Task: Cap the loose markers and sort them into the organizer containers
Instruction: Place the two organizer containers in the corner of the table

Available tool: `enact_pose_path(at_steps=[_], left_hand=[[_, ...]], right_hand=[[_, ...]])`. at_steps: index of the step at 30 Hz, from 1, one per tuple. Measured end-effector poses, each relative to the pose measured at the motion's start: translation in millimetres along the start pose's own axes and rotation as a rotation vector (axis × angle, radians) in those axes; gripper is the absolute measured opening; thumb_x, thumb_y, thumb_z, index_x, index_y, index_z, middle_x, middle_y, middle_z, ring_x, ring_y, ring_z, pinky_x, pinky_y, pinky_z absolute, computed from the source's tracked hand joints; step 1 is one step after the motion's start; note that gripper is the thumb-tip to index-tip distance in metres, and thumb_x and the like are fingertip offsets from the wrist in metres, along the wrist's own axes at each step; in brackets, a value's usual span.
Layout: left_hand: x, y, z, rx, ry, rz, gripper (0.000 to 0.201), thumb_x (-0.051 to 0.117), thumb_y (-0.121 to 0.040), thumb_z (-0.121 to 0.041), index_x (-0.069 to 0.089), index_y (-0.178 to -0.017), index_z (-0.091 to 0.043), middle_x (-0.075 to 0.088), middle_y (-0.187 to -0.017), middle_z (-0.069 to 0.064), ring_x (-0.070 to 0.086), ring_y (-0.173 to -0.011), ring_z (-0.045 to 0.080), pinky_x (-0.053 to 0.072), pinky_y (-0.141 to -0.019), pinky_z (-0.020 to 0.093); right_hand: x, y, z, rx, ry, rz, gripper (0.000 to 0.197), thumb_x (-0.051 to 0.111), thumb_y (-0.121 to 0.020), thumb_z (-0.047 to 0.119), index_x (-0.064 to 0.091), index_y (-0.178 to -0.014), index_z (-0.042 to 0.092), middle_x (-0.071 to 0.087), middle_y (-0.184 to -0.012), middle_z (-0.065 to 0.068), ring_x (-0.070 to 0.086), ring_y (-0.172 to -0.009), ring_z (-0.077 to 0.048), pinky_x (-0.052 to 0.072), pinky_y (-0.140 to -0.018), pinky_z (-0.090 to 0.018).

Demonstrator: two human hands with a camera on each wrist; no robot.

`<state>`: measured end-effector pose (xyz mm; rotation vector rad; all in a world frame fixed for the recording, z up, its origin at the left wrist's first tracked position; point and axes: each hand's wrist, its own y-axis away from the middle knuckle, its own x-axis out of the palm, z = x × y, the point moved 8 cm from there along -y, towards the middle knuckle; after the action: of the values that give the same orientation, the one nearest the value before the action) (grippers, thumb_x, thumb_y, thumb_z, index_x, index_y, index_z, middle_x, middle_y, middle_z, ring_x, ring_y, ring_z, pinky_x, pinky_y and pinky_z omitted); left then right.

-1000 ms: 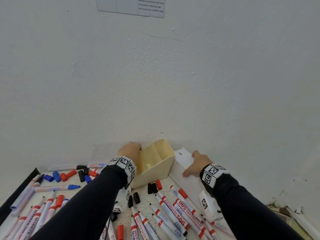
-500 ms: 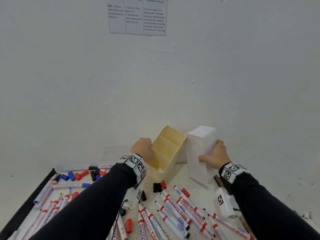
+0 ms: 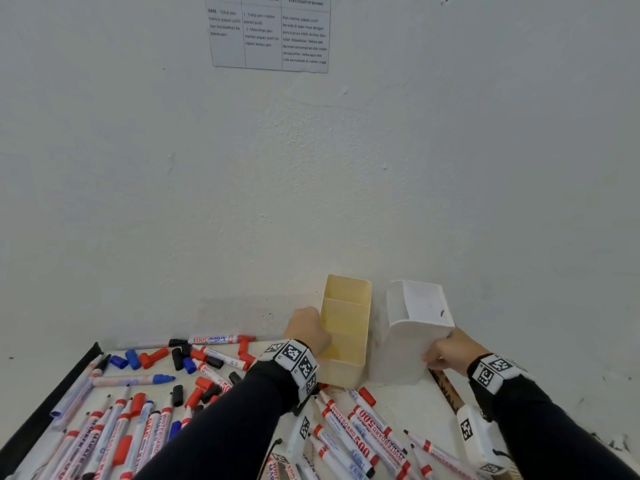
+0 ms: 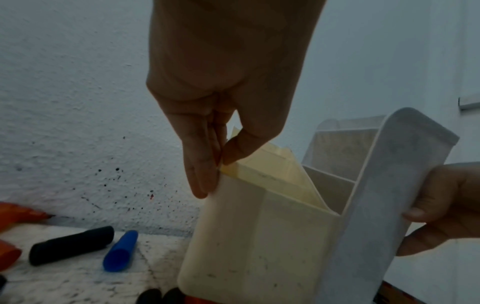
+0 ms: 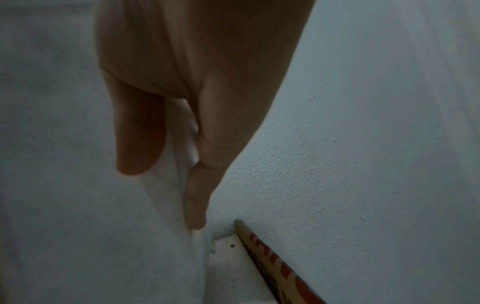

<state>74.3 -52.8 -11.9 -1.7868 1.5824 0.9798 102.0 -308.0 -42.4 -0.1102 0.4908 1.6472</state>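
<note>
1. Head view: a person in dark sleeves reaches both hands to two organizer containers standing against a white wall at the back of a pale table [image 3: 408,407].
2. Their left hand [image 3: 308,329] pinches the left rim of the yellow organizer [image 3: 346,327], which stands upright and shows divided compartments.
3. Left wrist view: the thumb [image 4: 249,144] presses inside the yellow rim and the straight fingers [image 4: 205,176] lie flat on the outer wall.
4. Their right hand [image 3: 450,349] grips the near right edge of the white organizer [image 3: 412,327], just beside the yellow one; whether the two touch is unclear.
5. Right wrist view: the thumb [image 5: 140,133] lies on the white wall and the fingers [image 5: 205,160] reach down its other side.
6. Loose markers [image 3: 349,424] with red, blue and black ends lie scattered across the table nearer the person, many uncapped.
7. Separate caps [image 3: 152,358] in red, blue and black lie to the left, near the wall.
8. A printed sheet [image 3: 270,32] is fixed high on the wall.
</note>
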Motion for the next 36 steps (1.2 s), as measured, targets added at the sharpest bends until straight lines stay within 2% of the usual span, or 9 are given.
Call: enact_pose_path(at_steps=[3, 7, 12, 17, 20, 24, 28, 31, 36], left_hand=[[5, -1, 0, -0.017, 0.011, 0.01, 0.018, 0.047, -0.084, -0.003, 0.052, -0.102, 0.0, 0.054, -0.106, 0.015, 0.052, -0.077, 0.024, 0.045, -0.063, 0.027], [8, -3, 0, -0.028, 0.03, 0.026, 0.021, 0.048, -0.084, -0.003, 0.052, -0.104, 0.0, 0.053, -0.104, 0.014, 0.052, -0.077, 0.024, 0.046, -0.065, 0.027], [12, -4, 2, -0.044, 0.052, 0.027, 0.02, 0.047, -0.083, 0.0, 0.054, -0.101, 0.001, 0.048, -0.092, 0.01, 0.054, -0.072, 0.026, 0.045, -0.055, 0.027], [13, -1, 5, -0.046, 0.062, 0.008, 0.016, 0.047, -0.084, 0.001, 0.052, -0.099, -0.001, 0.046, -0.091, 0.008, 0.053, -0.074, 0.024, 0.044, -0.055, 0.026], [9, -1, 8, -0.044, 0.061, 0.0, 0.014, 0.047, -0.083, 0.0, 0.051, -0.097, -0.002, 0.047, -0.096, 0.011, 0.054, -0.074, 0.025, 0.046, -0.06, 0.027], [5, -1, 12, -0.043, 0.056, -0.01, 0.018, 0.047, -0.083, -0.001, 0.051, -0.1, -0.001, 0.046, -0.095, 0.01, 0.054, -0.072, 0.025, 0.041, -0.048, 0.023], [6, -1, 14, -0.05, 0.077, -0.011, 0.019, 0.046, -0.083, -0.002, 0.051, -0.101, 0.0, 0.046, -0.098, 0.011, 0.054, -0.074, 0.025, 0.047, -0.061, 0.028], [6, -2, 15, -0.056, 0.083, -0.012, 0.02, 0.046, -0.084, -0.002, 0.051, -0.103, -0.001, 0.048, -0.103, 0.013, 0.054, -0.077, 0.025, 0.051, -0.067, 0.029], [3, -1, 18, -0.06, 0.076, -0.03, 0.019, 0.048, -0.084, -0.002, 0.052, -0.102, 0.0, 0.052, -0.108, 0.015, 0.058, -0.08, 0.028, 0.055, -0.073, 0.034]], right_hand=[[0, -4, 1, 0.039, -0.002, 0.025, 0.038, 0.042, -0.072, -0.024, 0.059, -0.092, 0.004, 0.057, -0.085, -0.013, 0.053, -0.089, -0.031, 0.048, -0.076, -0.044], [-3, -9, 9, -0.011, 0.019, -0.075, 0.047, 0.038, -0.078, -0.011, 0.052, -0.119, 0.01, 0.06, -0.106, -0.014, 0.055, -0.099, -0.03, 0.051, -0.085, -0.044], [2, 6, 18, -0.154, 0.049, -0.31, 0.104, 0.071, -0.071, 0.002, 0.001, -0.146, 0.02, 0.026, -0.143, -0.015, 0.033, -0.13, -0.033, 0.035, -0.106, -0.045], [20, 23, 22, -0.195, -0.008, -0.409, 0.137, 0.09, -0.051, 0.031, -0.008, -0.146, 0.029, 0.007, -0.149, -0.009, 0.022, -0.136, -0.029, 0.027, -0.109, -0.045], [23, 25, 31, -0.243, -0.009, -0.497, 0.126, 0.088, -0.056, 0.029, -0.002, -0.144, 0.029, 0.019, -0.143, -0.014, 0.036, -0.127, -0.033, 0.035, -0.103, -0.046], [28, 28, 45, -0.321, 0.133, -0.633, 0.118, 0.086, -0.054, 0.038, 0.006, -0.141, 0.032, 0.021, -0.14, -0.013, 0.041, -0.12, -0.036, 0.04, -0.098, -0.051], [33, 28, 58, -0.358, 0.268, -0.756, 0.114, 0.084, -0.047, 0.054, 0.023, -0.135, 0.018, 0.023, -0.137, -0.014, 0.039, -0.116, -0.039, 0.044, -0.089, -0.054], [32, 23, 59, -0.319, 0.245, -0.767, 0.098, 0.084, -0.051, 0.049, 0.031, -0.126, 0.012, 0.031, -0.129, -0.014, 0.042, -0.112, -0.036, 0.047, -0.079, -0.048], [23, 17, 55, -0.321, 0.195, -0.752, 0.079, 0.08, -0.062, 0.034, 0.032, -0.118, 0.008, 0.035, -0.125, -0.013, 0.047, -0.108, -0.036, 0.043, -0.089, -0.05]])
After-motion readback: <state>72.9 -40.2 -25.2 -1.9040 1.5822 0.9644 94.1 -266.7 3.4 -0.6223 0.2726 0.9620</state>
